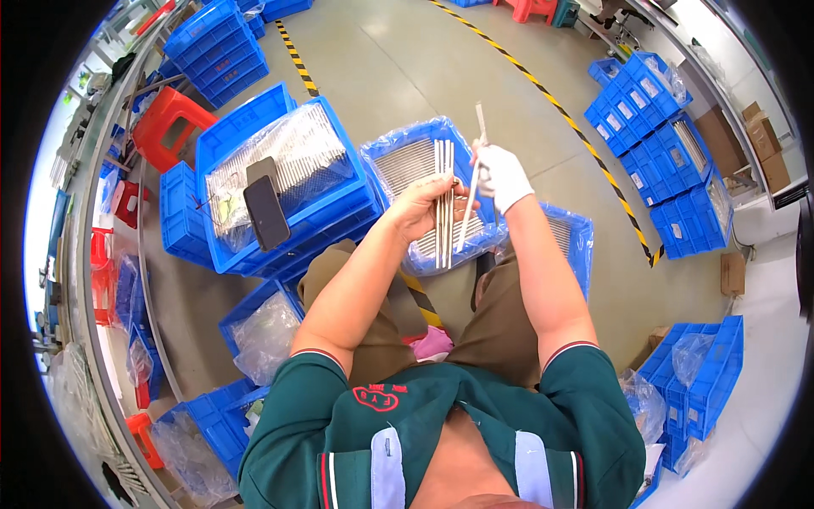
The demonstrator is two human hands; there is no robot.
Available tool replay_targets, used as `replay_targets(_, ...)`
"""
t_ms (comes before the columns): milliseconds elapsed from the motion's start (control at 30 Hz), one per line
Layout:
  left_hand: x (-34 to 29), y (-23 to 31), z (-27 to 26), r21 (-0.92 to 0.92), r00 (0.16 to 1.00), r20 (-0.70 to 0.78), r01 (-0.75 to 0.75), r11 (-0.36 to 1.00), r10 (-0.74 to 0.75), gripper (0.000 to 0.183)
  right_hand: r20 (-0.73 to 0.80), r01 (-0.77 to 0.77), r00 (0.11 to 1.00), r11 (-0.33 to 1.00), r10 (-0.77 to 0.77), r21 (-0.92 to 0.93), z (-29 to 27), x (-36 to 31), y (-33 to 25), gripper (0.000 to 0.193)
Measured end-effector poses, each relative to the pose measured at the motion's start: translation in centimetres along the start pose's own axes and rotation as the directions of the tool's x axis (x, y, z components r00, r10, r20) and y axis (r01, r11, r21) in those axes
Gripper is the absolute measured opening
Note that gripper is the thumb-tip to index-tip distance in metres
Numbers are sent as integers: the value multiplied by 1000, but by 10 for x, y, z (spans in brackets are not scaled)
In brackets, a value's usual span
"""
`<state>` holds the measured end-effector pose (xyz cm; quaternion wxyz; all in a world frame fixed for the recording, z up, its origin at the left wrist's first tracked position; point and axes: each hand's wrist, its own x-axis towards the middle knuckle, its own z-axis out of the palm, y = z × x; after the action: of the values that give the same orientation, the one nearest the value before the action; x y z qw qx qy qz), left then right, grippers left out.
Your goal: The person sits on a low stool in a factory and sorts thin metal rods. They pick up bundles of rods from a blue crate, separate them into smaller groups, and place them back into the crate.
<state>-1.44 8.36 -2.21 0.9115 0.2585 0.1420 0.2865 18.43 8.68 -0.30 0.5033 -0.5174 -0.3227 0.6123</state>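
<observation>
Bare, my left hand [424,206] is closed around a few thin metal rods [443,225] held upright side by side. A white glove covers my right hand [502,176], whose fingers pinch one single metal rod [469,212], slightly tilted, just right of the bundle. Beneath both hands stands a blue bin [447,127] lined with clear plastic, filled with rows of similar rods [407,167]. Beside my right forearm, another lined blue bin [583,246] holds more rods, partly hidden by the arm.
On the left, a large blue crate [284,97] holds plastic-covered rods, with a dark phone [266,212] lying on top. A red stool [165,127] stands behind it. Stacked blue bins [670,161] line the right side. Yellow-black tape [551,97] crosses the floor.
</observation>
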Motion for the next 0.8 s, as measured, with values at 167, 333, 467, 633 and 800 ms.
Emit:
replay_targets(167,1,2,-14,-4,999,32,6,1000,-6,27,-6,179,981,916,-194,-358,38,-8,15,29)
replay_targets(333,-5,0,-2,-38,999,-34,-37,999,36,26,109,113,991,930,-79,-349,42,1,17,29)
replay_targets(467,0,6,-13,-30,989,-126,-85,996,80,24,45,141,990,879,-135,-455,25,19,35,26)
replay_targets(633,-1,25,-17,103,907,-316,-257,961,277,28,193,-120,977,983,93,136,27,3,13,24)
replay_targets(800,-5,49,-27,135,773,-480,-402,906,414,28,248,-139,962,987,116,76,42,-47,13,39)
